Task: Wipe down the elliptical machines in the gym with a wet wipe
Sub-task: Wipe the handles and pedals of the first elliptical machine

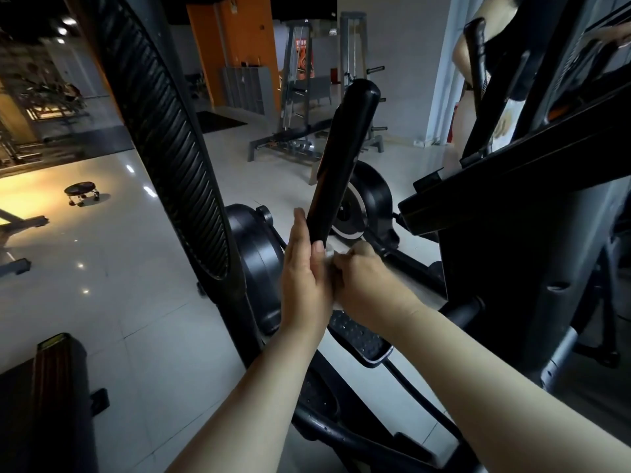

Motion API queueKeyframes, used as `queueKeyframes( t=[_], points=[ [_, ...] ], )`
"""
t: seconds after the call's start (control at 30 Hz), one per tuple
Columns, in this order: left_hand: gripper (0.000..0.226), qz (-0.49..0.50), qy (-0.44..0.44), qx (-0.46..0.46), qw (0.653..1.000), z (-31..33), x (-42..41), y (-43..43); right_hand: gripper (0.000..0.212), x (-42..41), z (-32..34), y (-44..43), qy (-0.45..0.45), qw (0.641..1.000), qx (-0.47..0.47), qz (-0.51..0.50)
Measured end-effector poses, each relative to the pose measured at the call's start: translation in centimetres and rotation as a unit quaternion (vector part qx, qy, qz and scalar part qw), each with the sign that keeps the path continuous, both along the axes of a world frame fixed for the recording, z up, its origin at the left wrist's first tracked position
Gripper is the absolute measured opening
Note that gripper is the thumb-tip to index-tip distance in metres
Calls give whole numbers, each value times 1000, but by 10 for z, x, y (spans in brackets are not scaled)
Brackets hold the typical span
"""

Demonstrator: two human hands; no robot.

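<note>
Wet wipe [328, 257], just one, sits bunched against the lower end of the elliptical handle [341, 158], with the right hand [368, 285] curled round it. Left hand [304, 278] lies alongside, fingers straight up the bar. One pedal [362, 339] below.

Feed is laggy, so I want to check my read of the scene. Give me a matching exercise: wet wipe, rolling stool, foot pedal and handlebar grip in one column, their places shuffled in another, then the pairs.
Things:
1. wet wipe
2. rolling stool
3. foot pedal
4. handlebar grip

Places:
A. on the tiled floor, far left
B. tilted upward, left hand laid along its lower end
C. bunched in the right hand
D. just below the wipe

Pairs: 1-C, 2-A, 3-D, 4-B
</note>
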State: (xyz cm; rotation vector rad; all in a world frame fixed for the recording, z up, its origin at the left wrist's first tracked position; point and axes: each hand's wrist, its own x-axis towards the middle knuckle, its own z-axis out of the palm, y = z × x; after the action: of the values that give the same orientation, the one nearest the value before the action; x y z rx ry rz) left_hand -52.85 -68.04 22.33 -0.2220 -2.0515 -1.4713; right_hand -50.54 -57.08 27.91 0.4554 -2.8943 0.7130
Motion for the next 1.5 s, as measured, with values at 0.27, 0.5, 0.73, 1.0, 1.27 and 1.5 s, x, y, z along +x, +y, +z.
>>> queueKeyframes(
  t=[0.27, 0.5, 0.73, 1.0, 1.27, 1.5],
  points=[
    [64, -7, 6, -62, 998, -12, 10, 1, 25, 17, -8, 11, 51, 993, 97, -33],
    [75, 2, 47, -80, 996, -15, 26, 8, 15, 40, 0, 49, -24, 992, 92, -86],
    [60, -16, 90, -144, 985, -34, 40, 23, 7, 48, -31, 54, 136, 989, 31, -53],
    [35, -90, 151, -252, 951, -45, 48, 48, 8, 72, -49, 112, 167, 967, 28, -192],
    [37, -115, 143, -270, 945, -43, 53, 48, 41, 91, -52, 113, 132, 980, 44, -145],
    [39, -117, 144, -271, 945, -44, 56, 48, 59, 101, -60, 97, 155, 970, -4, -186]
  ],
)
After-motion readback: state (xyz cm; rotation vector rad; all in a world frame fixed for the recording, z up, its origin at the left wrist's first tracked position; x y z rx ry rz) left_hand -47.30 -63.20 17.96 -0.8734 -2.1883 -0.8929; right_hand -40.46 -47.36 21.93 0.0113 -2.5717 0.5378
